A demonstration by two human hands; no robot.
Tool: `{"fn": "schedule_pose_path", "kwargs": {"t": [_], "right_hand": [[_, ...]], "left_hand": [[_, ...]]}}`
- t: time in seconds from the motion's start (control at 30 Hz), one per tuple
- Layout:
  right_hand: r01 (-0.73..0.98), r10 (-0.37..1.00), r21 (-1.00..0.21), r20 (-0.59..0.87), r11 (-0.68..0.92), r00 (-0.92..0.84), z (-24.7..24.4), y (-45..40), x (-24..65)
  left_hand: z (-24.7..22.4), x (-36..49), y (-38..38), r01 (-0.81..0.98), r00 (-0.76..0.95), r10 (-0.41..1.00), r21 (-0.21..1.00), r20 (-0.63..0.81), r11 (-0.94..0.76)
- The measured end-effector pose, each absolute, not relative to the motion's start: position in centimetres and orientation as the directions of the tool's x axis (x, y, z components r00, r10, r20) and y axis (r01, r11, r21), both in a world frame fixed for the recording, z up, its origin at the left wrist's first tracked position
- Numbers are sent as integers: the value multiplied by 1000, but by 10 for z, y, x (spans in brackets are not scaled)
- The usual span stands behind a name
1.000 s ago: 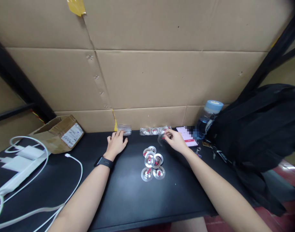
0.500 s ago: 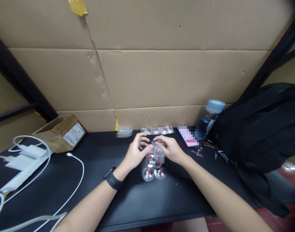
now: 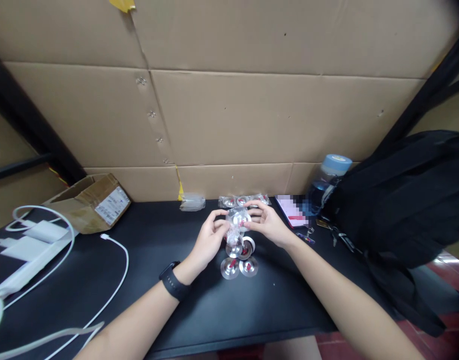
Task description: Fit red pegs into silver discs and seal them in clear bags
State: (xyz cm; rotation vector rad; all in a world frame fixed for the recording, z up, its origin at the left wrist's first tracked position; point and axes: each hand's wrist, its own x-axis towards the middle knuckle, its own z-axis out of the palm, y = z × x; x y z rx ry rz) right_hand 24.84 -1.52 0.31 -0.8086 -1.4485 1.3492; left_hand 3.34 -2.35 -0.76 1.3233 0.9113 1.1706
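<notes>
My left hand (image 3: pixel 212 236), a dark watch on its wrist, pinches the lower left edge of a small clear plastic bag (image 3: pixel 232 212). My right hand (image 3: pixel 267 225) grips the right side of a shiny round metal disc (image 3: pixel 242 218) with a red centre. Clear film lies around this disc; I cannot tell how far inside the bag it sits. Below the hands, several similar discs (image 3: pixel 230 268) with red centres lie in a loose group on the black table (image 3: pixel 214 310). Behind the hands, bagged discs (image 3: pixel 241 201) form a row near the cardboard wall.
A stack of clear bags (image 3: pixel 192 202) lies at the back. On the left are an open cardboard box (image 3: pixel 90 202), a white power strip (image 3: pixel 34 262) and looping cables. To the right are a partly pixelated flat object (image 3: pixel 291 210), keys (image 3: pixel 336 236), a bottle (image 3: pixel 327 177) and a black backpack (image 3: pixel 409 195).
The bag between my hands has spread out, and a disc now shows in it or against it. My right hand has turned to hold its right side, uncovering another disc below.
</notes>
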Motion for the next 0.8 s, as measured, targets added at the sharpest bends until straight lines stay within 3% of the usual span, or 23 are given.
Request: {"fn": "schedule_pose_path", "kwargs": {"t": [0.17,0.43,0.8], "right_hand": [[22,929,-978,192,209,-316,-1,-12,251],[39,910,-962,240,269,-337,0,-16,247],[60,883,-903,400,425,-245,-3,-25,233]], "left_hand": [[-13,24,-11,-66,296,952,996,80,-63],[-22,18,-9,99,533,843,984,73,-148],[-21,20,-10,55,473,866,975,163,-214]]}}
